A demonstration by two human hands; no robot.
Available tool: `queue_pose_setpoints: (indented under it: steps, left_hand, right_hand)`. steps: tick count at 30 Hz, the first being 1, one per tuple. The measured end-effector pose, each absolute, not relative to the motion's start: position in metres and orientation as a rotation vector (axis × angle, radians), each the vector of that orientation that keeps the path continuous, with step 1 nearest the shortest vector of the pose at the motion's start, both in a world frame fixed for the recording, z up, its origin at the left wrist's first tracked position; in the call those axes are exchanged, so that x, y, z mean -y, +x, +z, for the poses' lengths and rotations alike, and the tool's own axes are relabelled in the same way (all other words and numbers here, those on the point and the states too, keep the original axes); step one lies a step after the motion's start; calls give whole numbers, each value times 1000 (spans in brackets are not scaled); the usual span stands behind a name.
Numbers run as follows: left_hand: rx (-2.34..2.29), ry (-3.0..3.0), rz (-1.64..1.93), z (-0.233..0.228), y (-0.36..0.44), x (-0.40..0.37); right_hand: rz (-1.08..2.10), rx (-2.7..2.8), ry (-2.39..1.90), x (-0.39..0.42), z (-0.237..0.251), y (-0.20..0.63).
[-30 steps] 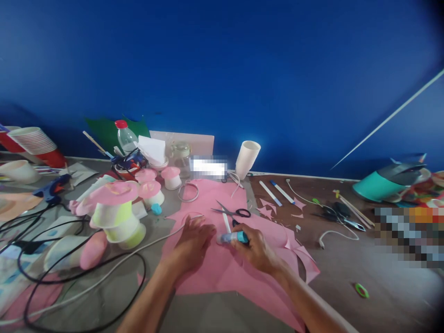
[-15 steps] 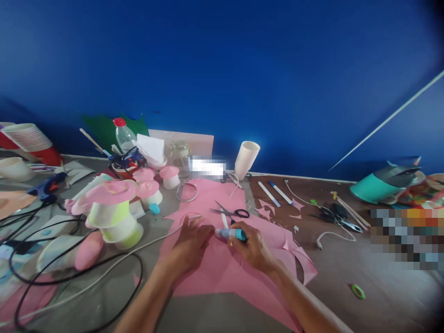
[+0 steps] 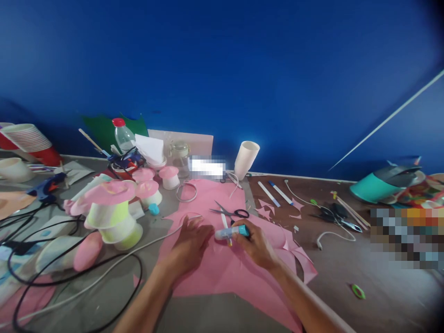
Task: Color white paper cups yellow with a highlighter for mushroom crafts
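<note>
My left hand (image 3: 193,240) lies on a large sheet of pink paper (image 3: 204,282), its fingers resting over the surface. Between finger and thumb, my right hand (image 3: 257,244) grips a glue stick (image 3: 227,232) with a pale, clear body and a teal end. The stick lies almost level over the paper, its pale end close to my left fingertips. Just beyond it, scissors with black handles (image 3: 242,213) rest on the sheet with their blades apart. A slim white pen or stick (image 3: 224,221) passes partly beneath the glue stick.
Pink-topped cup shapes (image 3: 118,212) crowd the left, with black cables (image 3: 142,268) and a blue glue gun (image 3: 46,187). A white paper cup (image 3: 247,157) leans by the wall. Markers (image 3: 268,194), pink scraps (image 3: 265,212) and a white cord (image 3: 338,237) lie right.
The glue stick in my right hand has shifted slightly right, its teal end raised a little, showing more of the tube. My left hand stays in place.
</note>
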State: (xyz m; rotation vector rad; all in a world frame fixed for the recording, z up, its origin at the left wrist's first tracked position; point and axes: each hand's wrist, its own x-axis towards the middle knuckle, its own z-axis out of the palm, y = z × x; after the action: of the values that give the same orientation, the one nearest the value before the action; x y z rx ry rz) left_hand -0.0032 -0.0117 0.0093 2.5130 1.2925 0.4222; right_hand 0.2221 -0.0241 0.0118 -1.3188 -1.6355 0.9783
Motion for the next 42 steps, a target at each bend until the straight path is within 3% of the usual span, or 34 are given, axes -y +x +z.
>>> queue_pose_setpoints:
  steps: [10, 14, 17, 29, 35, 38, 42]
  left_hand:
    - [-1318, 2443, 355, 8, -3, 13]
    - [-1292, 2448, 375, 8, -4, 13]
    - [-1284, 2466, 363, 11, -4, 13]
    - [-1306, 2431, 325, 10, -2, 13]
    - [-1298, 2462, 389, 7, -4, 14]
    - [-1301, 2482, 378, 9, -4, 13]
    - [-1320, 2469, 350, 12, -3, 12]
  right_hand:
    - [1002, 1865, -1398, 33, 18, 223]
    - [1130, 1632, -1359, 30, 19, 233]
    - [1048, 1492, -1295, 26, 14, 234]
    - [940, 1918, -1352, 34, 16, 217]
    - [1167, 1600, -1286, 29, 13, 238]
    - [1105, 1397, -1270, 23, 5, 238]
    - [1002, 1588, -1374, 23, 5, 225]
